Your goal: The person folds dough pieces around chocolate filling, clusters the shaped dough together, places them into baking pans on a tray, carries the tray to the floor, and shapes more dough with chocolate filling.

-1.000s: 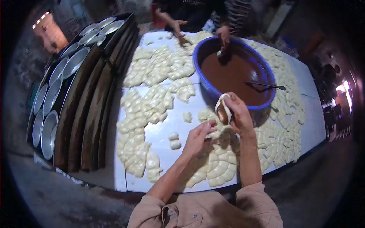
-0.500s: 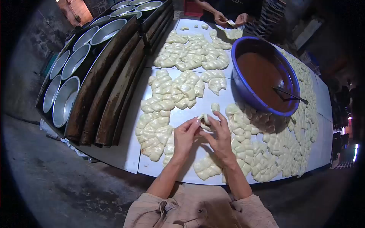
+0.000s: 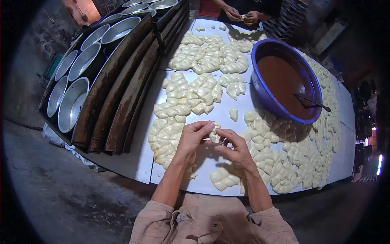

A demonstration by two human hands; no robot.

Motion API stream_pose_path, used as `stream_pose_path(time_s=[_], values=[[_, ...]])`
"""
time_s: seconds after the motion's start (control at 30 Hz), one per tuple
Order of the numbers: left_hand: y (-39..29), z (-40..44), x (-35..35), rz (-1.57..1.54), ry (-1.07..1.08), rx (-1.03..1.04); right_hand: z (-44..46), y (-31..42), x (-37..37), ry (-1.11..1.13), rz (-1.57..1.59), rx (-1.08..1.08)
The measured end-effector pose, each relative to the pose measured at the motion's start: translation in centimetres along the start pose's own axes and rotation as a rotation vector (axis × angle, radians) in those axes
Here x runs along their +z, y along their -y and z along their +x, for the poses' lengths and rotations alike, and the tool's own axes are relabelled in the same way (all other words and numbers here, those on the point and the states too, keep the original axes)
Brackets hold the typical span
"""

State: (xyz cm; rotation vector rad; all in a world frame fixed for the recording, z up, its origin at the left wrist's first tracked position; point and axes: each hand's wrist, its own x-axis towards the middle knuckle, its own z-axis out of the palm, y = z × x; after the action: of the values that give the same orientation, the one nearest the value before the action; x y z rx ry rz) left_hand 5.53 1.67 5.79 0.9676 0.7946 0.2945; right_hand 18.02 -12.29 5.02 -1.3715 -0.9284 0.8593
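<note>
A small pale dough piece [image 3: 215, 134] is pinched between my two hands above the white table [image 3: 205, 156]. My left hand [image 3: 195, 137] grips its left side with thumb and fingers, and my right hand [image 3: 235, 148] closes on its right side. Fingers hide part of the dough. Flattened, glossy dough pieces [image 3: 168, 136] lie to the left, and more dough [image 3: 280, 162] spreads to the right. One small loose piece [image 3: 233, 114] rests just beyond my hands.
A blue basin [image 3: 260, 87] of brown filling [image 3: 280, 79] with a dark utensil [image 3: 310, 102] stands back right. Stacked dark trays [image 3: 109, 93] with round metal tins [image 3: 73, 105] are at the left. Across the table, a co-worker's hands [image 3: 243, 16] hold dough.
The brown-filled dough held upright near the basin in my right hand is now closed between both my hands, nearer my body. The view has shifted. The co-worker's hands have left the basin and come together.
</note>
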Motion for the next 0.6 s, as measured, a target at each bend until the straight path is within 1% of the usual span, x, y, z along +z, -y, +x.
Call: stream_pose_path(time_s=[0.07, 0.1, 0.2, 0.27, 0.3, 0.33, 0.37, 0.4, 0.43, 0.47, 0.53, 0.6], values=[[-0.2, -0.7, 0.5, -0.02, 0.014, 0.044, 0.0, -0.5, -0.1, -0.033, -0.121, -0.119], [0.0, -1.2, 1.1, -0.044, 0.042, 0.078, 0.2, -1.4, -0.1, -0.077, -0.058, -0.14], [1.2, -1.1, 0.7, -0.076, 0.126, 0.139, 0.9, -1.8, 0.4, -0.219, -0.16, -0.37], [1.6, -0.8, 0.2, -0.049, 0.161, 0.166, 0.8, -1.8, 1.2, -0.257, -0.099, -0.324], [1.4, -0.8, 0.0, -0.016, 0.209, 0.135, 0.9, -1.8, 1.5, -0.272, -0.067, -0.302], [1.3, -0.9, 0.0, -0.01, 0.205, 0.151, 0.9, -1.8, 1.7, -0.286, -0.035, -0.279], [1.3, -1.1, 0.0, -0.002, 0.203, 0.164, 1.4, -2.3, 1.5, -0.29, -0.157, -0.371], [1.3, -1.3, 0.1, 0.008, 0.203, 0.174, 1.5, -2.2, 1.5, -0.309, -0.193, -0.322], [1.1, -1.7, 0.7, -0.05, 0.196, 0.192, 1.6, -1.9, 1.5, -0.327, -0.232, -0.273], [1.0, -1.7, 0.8, 0.03, 0.181, 0.213, 1.8, -1.3, 1.5, -0.344, -0.273, -0.227], [1.0, -1.6, 0.8, 0.189, 0.15, 0.254, 2.5, -0.2, 1.3, -0.274, -0.284, -0.17], [1.3, -1.1, 0.5, 0.121, 0.044, 0.282, 3.1, 0.1, 1.0, -0.18, -0.295, -0.117]])
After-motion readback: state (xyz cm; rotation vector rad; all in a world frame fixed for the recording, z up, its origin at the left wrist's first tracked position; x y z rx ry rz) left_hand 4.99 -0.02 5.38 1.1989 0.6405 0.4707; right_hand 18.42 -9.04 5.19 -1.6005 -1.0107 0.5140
